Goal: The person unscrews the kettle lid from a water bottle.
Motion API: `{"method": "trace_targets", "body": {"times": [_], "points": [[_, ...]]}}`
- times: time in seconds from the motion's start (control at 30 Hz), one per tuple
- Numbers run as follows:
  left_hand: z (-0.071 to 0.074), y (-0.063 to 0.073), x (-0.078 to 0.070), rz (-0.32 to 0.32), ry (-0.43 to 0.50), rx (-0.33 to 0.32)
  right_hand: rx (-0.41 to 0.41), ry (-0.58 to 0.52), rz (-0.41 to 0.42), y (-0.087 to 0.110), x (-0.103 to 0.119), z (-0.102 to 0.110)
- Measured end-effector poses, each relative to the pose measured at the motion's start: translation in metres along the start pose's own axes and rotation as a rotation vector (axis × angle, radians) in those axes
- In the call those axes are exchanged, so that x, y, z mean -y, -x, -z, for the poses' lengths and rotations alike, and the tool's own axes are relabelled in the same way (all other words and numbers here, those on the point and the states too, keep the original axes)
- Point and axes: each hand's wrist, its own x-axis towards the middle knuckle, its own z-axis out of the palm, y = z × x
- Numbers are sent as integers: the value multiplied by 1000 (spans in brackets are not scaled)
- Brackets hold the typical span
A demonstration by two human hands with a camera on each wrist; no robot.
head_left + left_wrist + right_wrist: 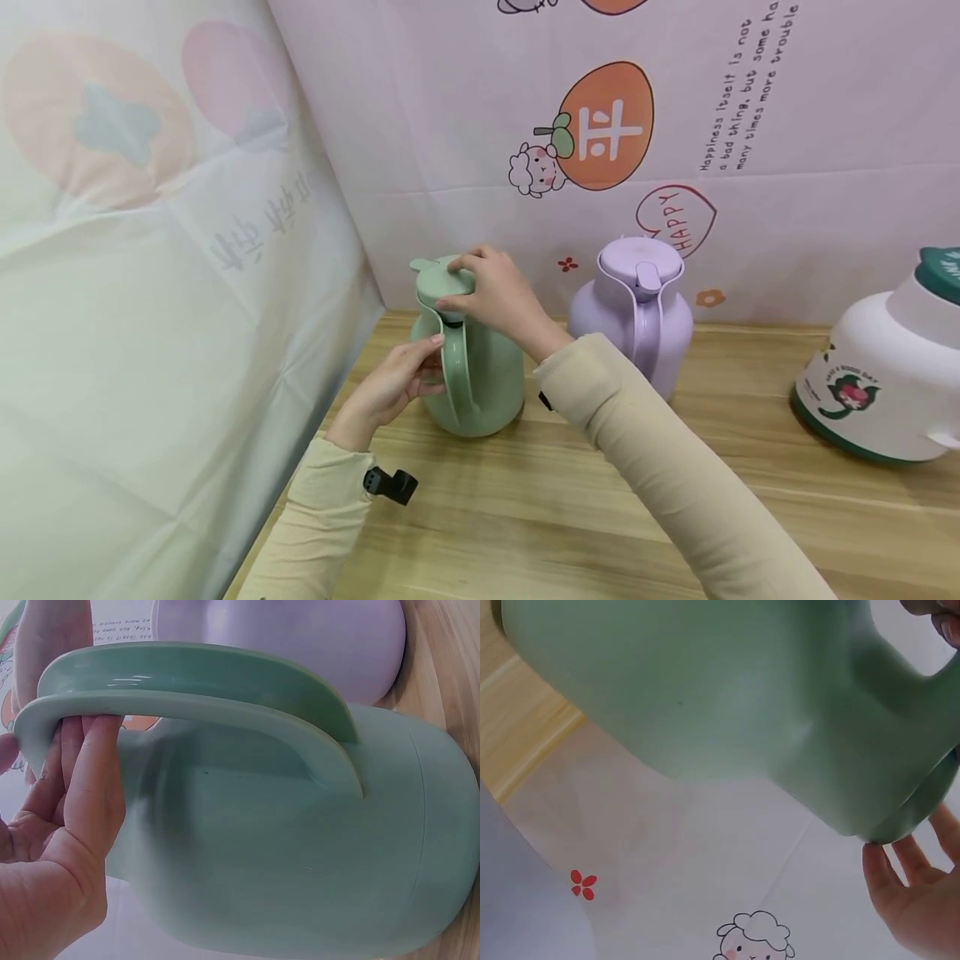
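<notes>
A green thermos jug (491,379) stands upright on the wooden table, its handle (456,375) facing me. My left hand (397,379) holds that handle near its top; in the left wrist view the fingers (94,776) reach in under it. From above, my right hand (498,292) grips the round green lid (442,282), thumb at the near side and fingers over the far side. A pale band and a dark part show beneath the lid's near edge. In the right wrist view, fingertips (881,859) touch the rim of the lid.
Right of the green jug stands a purple thermos jug (675,333), its handle behind my right sleeve (592,379). Farther right is a white jug (885,375) with a dark green lid. Printed cloth (450,167) hangs behind, and more cloth (187,333) hangs along the left.
</notes>
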Motion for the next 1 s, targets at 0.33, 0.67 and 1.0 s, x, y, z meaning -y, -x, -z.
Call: {"method": "trace_targets", "body": {"times": [0.33, 0.67, 1.0], "points": [[0, -1, 1, -9, -8, 0, 9, -116, 44, 1, -18, 10], [1, 0, 0, -6, -7, -2, 5, -94, 56, 2, -15, 7], [0, 1, 1, 1, -2, -4, -12, 178, -20, 5, 4, -5]]}}
